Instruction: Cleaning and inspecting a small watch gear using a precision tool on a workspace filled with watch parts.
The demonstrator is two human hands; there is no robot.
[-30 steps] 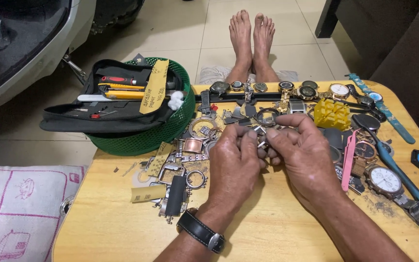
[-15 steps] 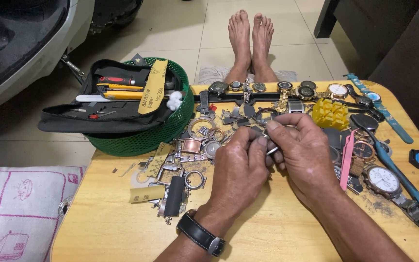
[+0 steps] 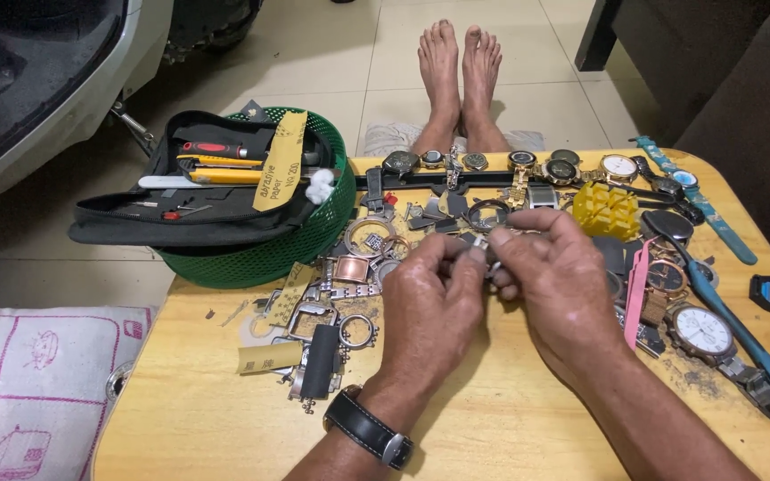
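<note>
My left hand (image 3: 434, 303) and my right hand (image 3: 559, 289) meet over the middle of a low wooden table (image 3: 492, 428). Together they pinch a small metal watch part (image 3: 490, 252) between fingertips; most of it is hidden by my fingers. A black wristwatch (image 3: 369, 429) sits on my left wrist. Loose watch cases, rings and metal bands (image 3: 349, 267) lie just left of my hands. A row of watches (image 3: 528, 165) lines the far edge.
A green mesh basket (image 3: 300, 240) holds a black tool pouch (image 3: 198, 200) with screwdrivers and a sandpaper strip. Yellow case holder (image 3: 605, 209), pink strap (image 3: 637, 289), blue straps and more watches (image 3: 701, 331) lie right. My bare feet (image 3: 461, 76) rest beyond the table. Cushion (image 3: 37, 392) at left.
My hands have stayed over the same spot, with the fingertips shifting slightly on the small metal part. Nothing else on the table has moved.
</note>
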